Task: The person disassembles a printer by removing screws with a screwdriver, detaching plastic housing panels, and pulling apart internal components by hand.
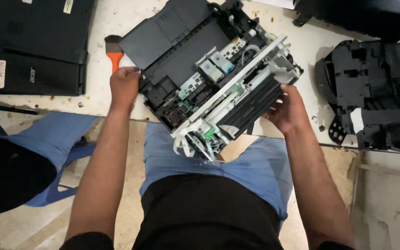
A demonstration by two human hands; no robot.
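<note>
- Pale, stained worktable [116,18] fills the background, its near edge above the seated person's lap.
- One opened inkjet printer chassis [209,78], covers off, sits tilted at that edge, partly overhanging the lap, with white frame rail and cartridge carriage exposed.
- One left hand [125,85] closes its fingers round the chassis's dark left corner.
- One right hand [287,110] cups the right end from beneath, fingers curled on the frame.
- Judged from the overhang, keeping both grips on rigid frame, clear of loose white ribbon cables, seems wise.
- Beyond: one orange-handled brush [114,53], one closed black laptop [38,46], one stripped black printer shell [376,92].
</note>
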